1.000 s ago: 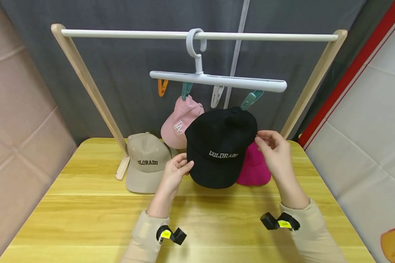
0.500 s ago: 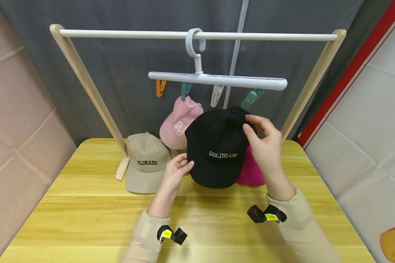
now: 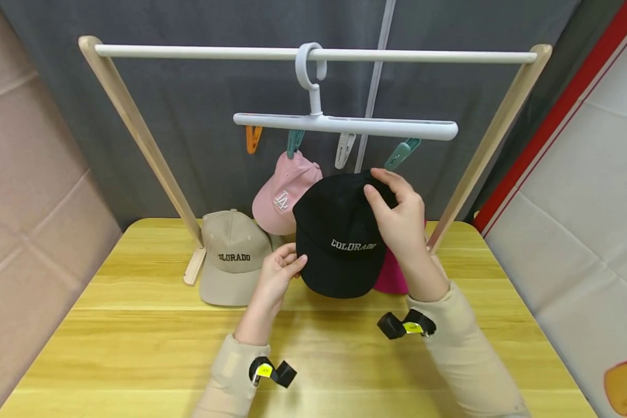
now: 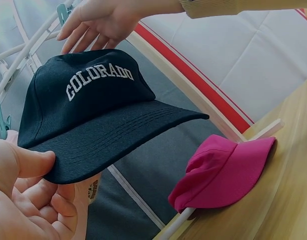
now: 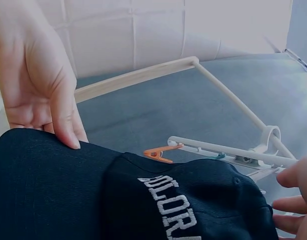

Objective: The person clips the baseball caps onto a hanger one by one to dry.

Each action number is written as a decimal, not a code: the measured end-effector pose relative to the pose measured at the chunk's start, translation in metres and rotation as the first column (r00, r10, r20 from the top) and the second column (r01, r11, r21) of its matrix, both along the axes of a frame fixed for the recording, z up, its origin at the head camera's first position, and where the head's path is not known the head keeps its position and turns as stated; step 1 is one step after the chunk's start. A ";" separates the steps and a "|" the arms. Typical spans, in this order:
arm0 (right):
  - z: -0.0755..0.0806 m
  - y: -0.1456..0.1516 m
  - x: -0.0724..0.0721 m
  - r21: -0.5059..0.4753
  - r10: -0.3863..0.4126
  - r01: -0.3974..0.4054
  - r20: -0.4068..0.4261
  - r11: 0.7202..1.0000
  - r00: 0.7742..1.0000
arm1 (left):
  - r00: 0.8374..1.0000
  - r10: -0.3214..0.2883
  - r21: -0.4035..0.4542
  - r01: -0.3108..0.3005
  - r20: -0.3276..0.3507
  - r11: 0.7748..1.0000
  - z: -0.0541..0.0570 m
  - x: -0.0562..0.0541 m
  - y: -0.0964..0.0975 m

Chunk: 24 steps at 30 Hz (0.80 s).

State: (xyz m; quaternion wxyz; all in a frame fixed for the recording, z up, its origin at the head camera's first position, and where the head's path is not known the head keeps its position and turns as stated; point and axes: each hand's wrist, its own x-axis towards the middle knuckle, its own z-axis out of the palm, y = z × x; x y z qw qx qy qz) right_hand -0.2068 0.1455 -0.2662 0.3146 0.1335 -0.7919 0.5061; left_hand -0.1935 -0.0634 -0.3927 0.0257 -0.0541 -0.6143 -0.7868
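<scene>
A black baseball cap with white COLORADO lettering is held in front of the hanger, its brim low and toward me. My left hand pinches the brim's left edge between thumb and fingers, clear in the left wrist view. At the top of the crown, my right hand reaches over with fingers spread loosely and fingertips right at the fabric. Just above, a teal clip hangs from the grey hanger. The cap's back is hidden.
A pink LA cap hangs from another teal clip. Orange and white clips hang alongside. On the wooden table sit a beige cap and a magenta cap. A rack spans the back.
My right hand has moved left and up, from the black cap's right side to the top of its crown. The left hand and the cap have stayed nearly still.
</scene>
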 end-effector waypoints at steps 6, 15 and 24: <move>0.004 -0.003 -0.005 0.049 0.006 -0.008 0.039 0.999 0.999 | 1.000 -0.001 -0.004 0.001 -0.001 1.000 0.000 0.000 0.000; 0.013 -0.010 -0.015 0.130 -0.039 0.026 0.094 0.991 0.995 | 1.000 0.002 -0.008 -0.002 0.006 1.000 0.000 0.001 0.002; 0.021 -0.023 -0.026 0.160 -0.056 0.033 0.140 0.987 0.989 | 1.000 0.000 -0.007 -0.001 -0.002 1.000 -0.002 0.001 0.003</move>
